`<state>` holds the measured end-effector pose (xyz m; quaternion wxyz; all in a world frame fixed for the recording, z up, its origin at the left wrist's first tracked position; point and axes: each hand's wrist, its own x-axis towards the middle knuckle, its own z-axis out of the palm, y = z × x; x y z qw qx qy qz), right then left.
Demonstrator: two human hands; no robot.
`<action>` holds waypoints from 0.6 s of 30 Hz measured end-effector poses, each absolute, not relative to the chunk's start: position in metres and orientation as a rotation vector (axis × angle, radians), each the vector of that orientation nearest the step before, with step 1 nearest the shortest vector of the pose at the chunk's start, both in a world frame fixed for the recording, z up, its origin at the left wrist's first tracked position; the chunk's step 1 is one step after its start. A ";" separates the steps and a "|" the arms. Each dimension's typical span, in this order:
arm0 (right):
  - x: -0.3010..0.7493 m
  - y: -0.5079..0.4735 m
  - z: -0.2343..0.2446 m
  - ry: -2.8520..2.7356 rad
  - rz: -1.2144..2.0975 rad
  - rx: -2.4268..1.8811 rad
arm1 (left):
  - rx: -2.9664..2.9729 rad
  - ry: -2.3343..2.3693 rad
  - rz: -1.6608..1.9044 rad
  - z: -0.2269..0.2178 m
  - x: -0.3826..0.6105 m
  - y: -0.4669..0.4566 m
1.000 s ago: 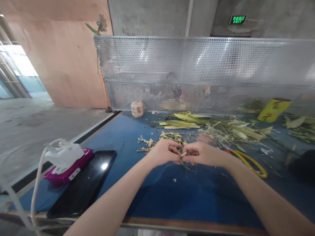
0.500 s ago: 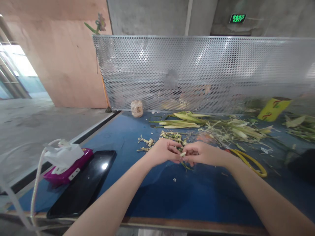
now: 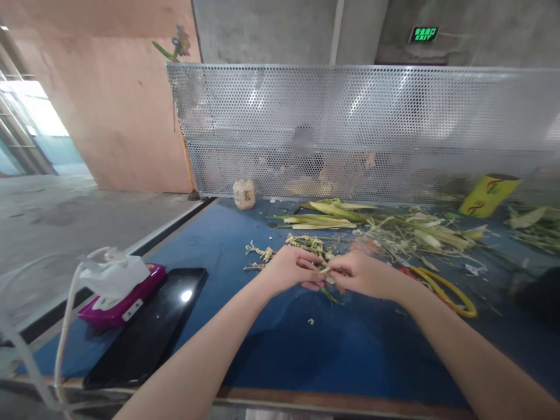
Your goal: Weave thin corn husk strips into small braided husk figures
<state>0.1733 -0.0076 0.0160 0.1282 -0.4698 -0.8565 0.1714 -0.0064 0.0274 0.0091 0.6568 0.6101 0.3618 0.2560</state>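
Observation:
My left hand (image 3: 292, 270) and my right hand (image 3: 364, 274) meet over the middle of the blue table, fingertips close together. Between them is a pale green corn husk strip (image 3: 325, 270), pinched by both. Thin green strands (image 3: 331, 297) hang below the fingers. How the strip is folded or knotted is hidden by the fingers. Just behind my hands lies a cluster of small knotted husk pieces (image 3: 305, 240). To the left of that, a pale twisted husk figure (image 3: 262, 252) rests beside my left hand.
Long corn husks (image 3: 326, 220) and shredded fibres (image 3: 391, 239) lie farther back, before a perforated metal screen (image 3: 271, 105). A yellow looped cord (image 3: 450, 294) is at right, a yellow can (image 3: 490, 195) behind it. At left are a black tablet (image 3: 153, 326) and a purple tissue box (image 3: 118, 309).
My right fingers have shifted and closed in on the strip, which now lies flatter between the fingertips. My left hand has hardly moved. The view has shifted very slightly.

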 end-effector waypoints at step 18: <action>0.171 -0.003 0.013 -2.213 0.571 -1.423 | 1.410 0.780 0.648 0.008 -0.006 0.027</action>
